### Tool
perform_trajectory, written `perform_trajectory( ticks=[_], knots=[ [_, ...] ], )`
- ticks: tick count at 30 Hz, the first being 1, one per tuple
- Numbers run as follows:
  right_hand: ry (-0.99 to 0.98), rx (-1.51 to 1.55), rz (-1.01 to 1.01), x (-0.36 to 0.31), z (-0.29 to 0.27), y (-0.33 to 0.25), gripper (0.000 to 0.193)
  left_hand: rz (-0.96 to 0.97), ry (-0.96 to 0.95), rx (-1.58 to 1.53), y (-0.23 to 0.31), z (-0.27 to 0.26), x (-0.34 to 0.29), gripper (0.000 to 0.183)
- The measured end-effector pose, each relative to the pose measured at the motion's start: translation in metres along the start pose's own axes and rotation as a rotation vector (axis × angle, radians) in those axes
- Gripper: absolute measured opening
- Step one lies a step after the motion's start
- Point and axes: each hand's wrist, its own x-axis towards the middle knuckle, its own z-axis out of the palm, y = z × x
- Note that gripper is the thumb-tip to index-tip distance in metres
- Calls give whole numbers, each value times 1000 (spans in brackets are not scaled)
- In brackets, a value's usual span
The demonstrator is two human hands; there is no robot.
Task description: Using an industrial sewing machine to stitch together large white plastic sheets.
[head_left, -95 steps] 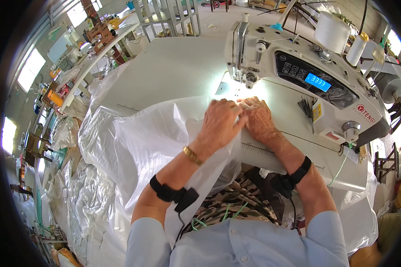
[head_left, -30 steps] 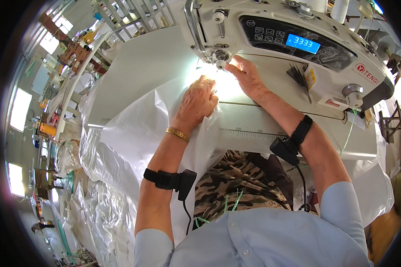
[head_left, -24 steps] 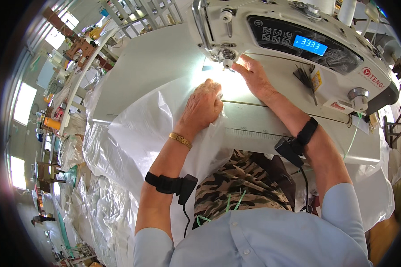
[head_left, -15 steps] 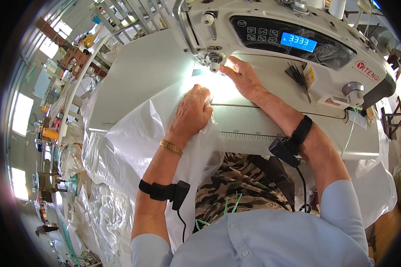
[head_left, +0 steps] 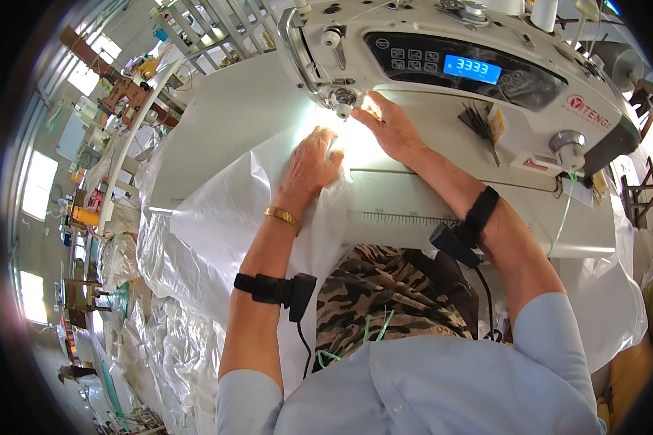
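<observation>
A translucent white plastic sheet spreads over the left of the sewing table and hangs down its front. My left hand is closed on the sheet's right edge, just below the needle area, its fingers curled and knuckles up. Close to the needle of a white sewing machine, on its right side, is my right hand. Its thumb and forefinger are apart, with nothing visible between them; the other fingers are partly hidden. Bright lamp glare washes out the needle plate and the sheet's end.
A control panel with a lit blue display runs along the machine's arm. A ruler scale marks the table's front. Dark slender tools stand against the machine's base. Crumpled plastic lies to the left. Green thread hangs at the right.
My left hand has moved slightly forward toward the needle, still gripping the sheet. My right hand stays beside the needle with little change. The whole view has shifted a little.
</observation>
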Motion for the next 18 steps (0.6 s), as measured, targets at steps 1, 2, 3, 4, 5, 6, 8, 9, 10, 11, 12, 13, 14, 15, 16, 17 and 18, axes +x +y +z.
perform_trajectory(
  ticks=[1, 2, 3, 4, 5, 6, 8, 9, 10, 11, 12, 13, 14, 15, 16, 17, 18],
  knots=[
    [18, -22, -18, 0, 2, 1, 74, 40, 55, -6, 2, -2, -1, 28],
    [7, -47, -8, 1, 3, 1, 75, -21, 2, -51, 2, -7, -1, 32],
    [6, -34, -15, -2, 4, -1, 75, -97, -66, -96, 3, -12, -5, 36],
    [25, -103, -69, -8, 4, -5, 74, -180, -114, -282, 2, -20, -7, 40],
    [33, -202, -62, -14, 4, -12, 74, -123, -39, -294, 0, -28, -16, 41],
    [-52, -66, 2, -25, 3, -20, 66, -123, -78, -159, -3, -39, -29, 44],
    [-73, 26, -47, -66, 0, -38, 50, -146, -124, -24, -13, -54, -62, 48],
    [-14, 82, -155, -97, 2, -47, 42, -142, -91, 181, -18, -57, -77, 54],
    [25, 116, -211, -134, 6, -56, 34, -180, -91, 405, -25, -58, -88, 60],
    [-70, 129, -164, -168, 9, -62, 32, -153, -71, 379, -32, -58, -96, 60],
    [-161, 136, -179, -192, 12, -64, 30, -100, -40, 315, -40, -57, -98, 64],
    [-155, 137, -129, -207, 22, -62, 30, -55, -29, 245, -48, -56, -97, 68],
    [-229, 313, 74, -217, 36, -57, 29, -17, -38, 218, -56, -57, -94, 69],
    [-295, 519, 232, -222, 53, -52, 27, -18, -53, 223, -62, -57, -92, 69],
    [-292, 496, 280, -221, 70, -45, 27, -2, -77, 227, -67, -59, -88, 68],
    [-262, 507, 354, -214, 89, -38, 30, 12, -91, 233, -71, -61, -84, 68],
    [-243, 486, 510, -210, 105, -31, 32, 30, -85, 209, -73, -63, -82, 65]
  ],
)
